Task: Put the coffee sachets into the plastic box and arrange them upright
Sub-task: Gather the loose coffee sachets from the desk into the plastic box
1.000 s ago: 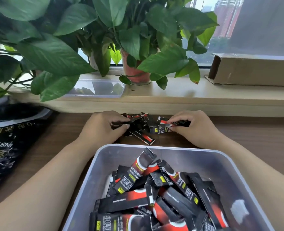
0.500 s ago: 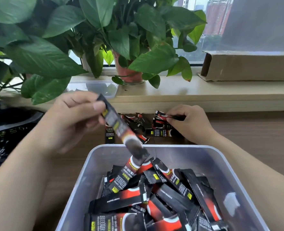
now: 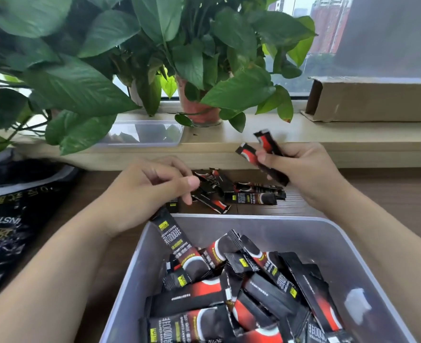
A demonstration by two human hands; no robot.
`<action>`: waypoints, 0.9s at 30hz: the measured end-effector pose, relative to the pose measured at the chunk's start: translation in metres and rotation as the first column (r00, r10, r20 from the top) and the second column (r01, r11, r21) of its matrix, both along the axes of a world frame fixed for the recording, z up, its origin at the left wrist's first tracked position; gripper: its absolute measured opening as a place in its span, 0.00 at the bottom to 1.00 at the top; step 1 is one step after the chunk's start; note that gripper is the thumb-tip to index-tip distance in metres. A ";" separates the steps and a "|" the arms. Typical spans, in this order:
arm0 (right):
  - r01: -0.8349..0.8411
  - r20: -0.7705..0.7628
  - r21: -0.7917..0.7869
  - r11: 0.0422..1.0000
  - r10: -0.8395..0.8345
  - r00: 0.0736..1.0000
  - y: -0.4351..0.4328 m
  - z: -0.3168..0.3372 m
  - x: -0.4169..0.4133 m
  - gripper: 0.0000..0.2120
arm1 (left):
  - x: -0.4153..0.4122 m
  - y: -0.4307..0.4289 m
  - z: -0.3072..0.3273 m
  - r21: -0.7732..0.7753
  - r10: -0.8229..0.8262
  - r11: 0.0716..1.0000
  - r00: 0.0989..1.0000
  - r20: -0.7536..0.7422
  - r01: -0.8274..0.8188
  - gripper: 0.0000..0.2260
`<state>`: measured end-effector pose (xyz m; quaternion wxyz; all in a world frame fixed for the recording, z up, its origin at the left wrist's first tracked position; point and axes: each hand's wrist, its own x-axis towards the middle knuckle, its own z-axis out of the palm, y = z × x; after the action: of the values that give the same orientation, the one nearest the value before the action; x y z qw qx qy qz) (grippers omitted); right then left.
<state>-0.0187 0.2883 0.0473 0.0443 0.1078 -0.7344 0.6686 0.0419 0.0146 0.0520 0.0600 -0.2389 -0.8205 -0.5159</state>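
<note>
The clear plastic box (image 3: 352, 246) sits in front of me, filled with several black-and-red coffee sachets (image 3: 258, 288) lying jumbled. One sachet (image 3: 177, 243) leans against the box's far left wall, just under my left hand (image 3: 152, 191), whose fingers hang loosely curled with nothing between them. My right hand (image 3: 308, 172) is raised over the table and grips two sachets (image 3: 266, 154) that stick out to the left. A small pile of loose sachets (image 3: 244, 194) lies on the wooden table between my hands, beyond the box.
Leafy potted plants (image 3: 199, 112) stand on the window sill and hang over the table's left side. A clear plastic lid or tray (image 3: 142, 134) and a cardboard box (image 3: 372, 100) also rest on the sill. A black coffee bag (image 3: 4, 219) lies at the left.
My left hand has let go of its sachet, which dropped into the box's left corner. My right hand lifted two sachets off the pile.
</note>
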 end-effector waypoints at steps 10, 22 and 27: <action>-0.606 0.020 -0.056 0.794 0.608 0.794 0.025 0.044 0.025 0.12 | 0.006 -0.001 0.008 -0.091 -0.345 0.913 0.873 0.345 0.397 0.33; -0.837 0.299 0.268 0.478 0.784 0.544 0.021 0.064 0.044 0.22 | 0.013 -0.013 0.013 -0.387 -0.242 0.840 0.900 0.361 0.381 0.42; -0.269 0.069 0.297 0.916 0.260 0.963 0.012 0.030 0.013 0.07 | 0.008 -0.001 0.006 -0.301 -0.171 0.907 0.911 0.375 0.294 0.36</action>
<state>-0.0061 0.3000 0.0773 -0.0736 0.2022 -0.8076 0.5491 0.0497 0.0134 0.0583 -0.1891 -0.2504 -0.8619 -0.3982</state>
